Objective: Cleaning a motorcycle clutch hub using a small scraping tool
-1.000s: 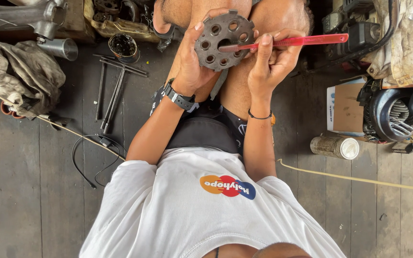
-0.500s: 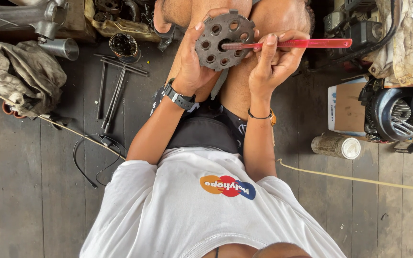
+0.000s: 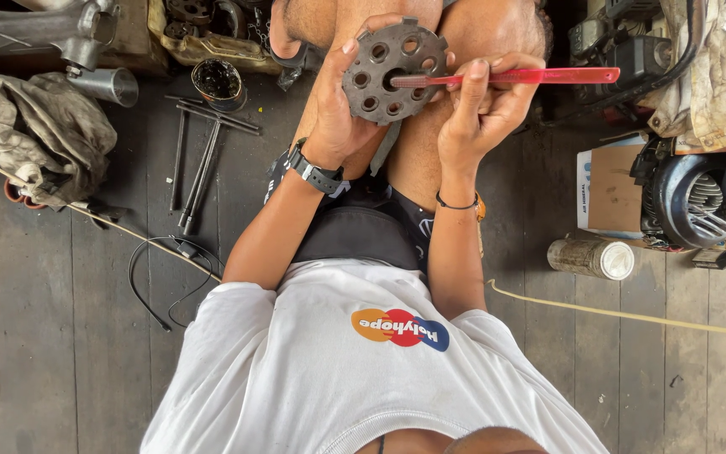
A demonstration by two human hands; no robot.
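Note:
My left hand (image 3: 335, 105) grips a dark round metal disc (image 3: 380, 76) with several holes, held up over my knees. My right hand (image 3: 485, 105) holds a thin red-handled tool (image 3: 531, 76) whose tip lies across the disc's centre hole. A black watch sits on my left wrist and a thin band on the right. I sit on a wooden plank floor in a white shirt.
A dirty rag (image 3: 44, 134) and a metal pipe (image 3: 98, 82) lie at the left. A T-handle wrench (image 3: 199, 164), a small greasy pot (image 3: 216, 81) and a black cable (image 3: 161, 269) are on the floor. At right: a can (image 3: 591, 256), a cardboard box (image 3: 611, 189), an engine (image 3: 699, 202).
The red tool has shifted slightly left across the disc, and my right fingers have moved up along its shaft. The disc stays in my left hand.

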